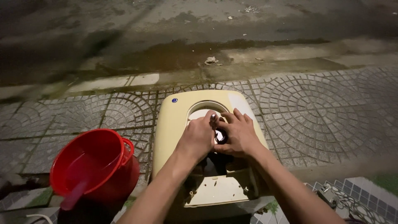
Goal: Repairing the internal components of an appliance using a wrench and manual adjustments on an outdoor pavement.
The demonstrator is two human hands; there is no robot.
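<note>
Hands meet at the round opening of a cream appliance housing (174, 124) lying on the pavement (315, 108). The left hand (198, 139) pinches a thin tool, and the right hand (239, 135) has its fingers curled on a small dark part; it looks like fastener work calling for steady turning. At near left a red bucket (93, 166) holds water and a red scoop.

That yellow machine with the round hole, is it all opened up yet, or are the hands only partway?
Partway, it seems. The near end of the cream casing already lies open, its inner plate bare. Both hands meet at a small dark part by the round opening: the left hand pinches a thin metal tool, the right hand steadies it. The rest of the shell looks whole. The red bucket stands beside, untouched.
</note>
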